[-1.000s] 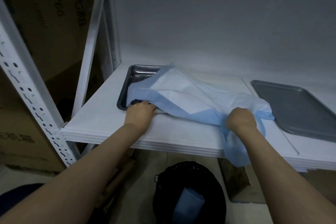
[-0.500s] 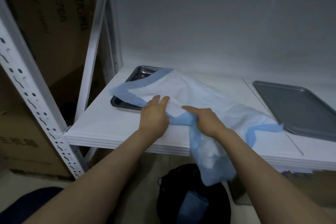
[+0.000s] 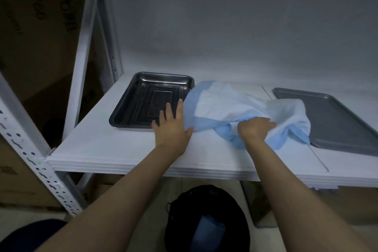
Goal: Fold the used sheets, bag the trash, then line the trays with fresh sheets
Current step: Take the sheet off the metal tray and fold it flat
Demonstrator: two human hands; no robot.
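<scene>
A crumpled used sheet (image 3: 229,106), white with a blue border, lies on the white shelf (image 3: 114,147) between two trays. My right hand (image 3: 254,130) is shut on a bunched fold of it near the front. My left hand (image 3: 172,127) lies flat with fingers spread at the sheet's left edge, over the near right corner of the deep shiny steel tray (image 3: 143,100), which is bare. A flat grey tray (image 3: 335,120) sits to the right, its near left corner under the sheet.
Below the shelf stands a black trash bag (image 3: 206,217) with a folded blue sheet (image 3: 206,233) inside. White perforated rack posts (image 3: 30,155) rise at left, with cardboard boxes (image 3: 36,26) behind. A grey wall backs the shelf.
The sheet has been pulled right, off the steel tray, and bunched between the trays. My right hand moved right with it. My left hand opened and now lies flat at its left edge.
</scene>
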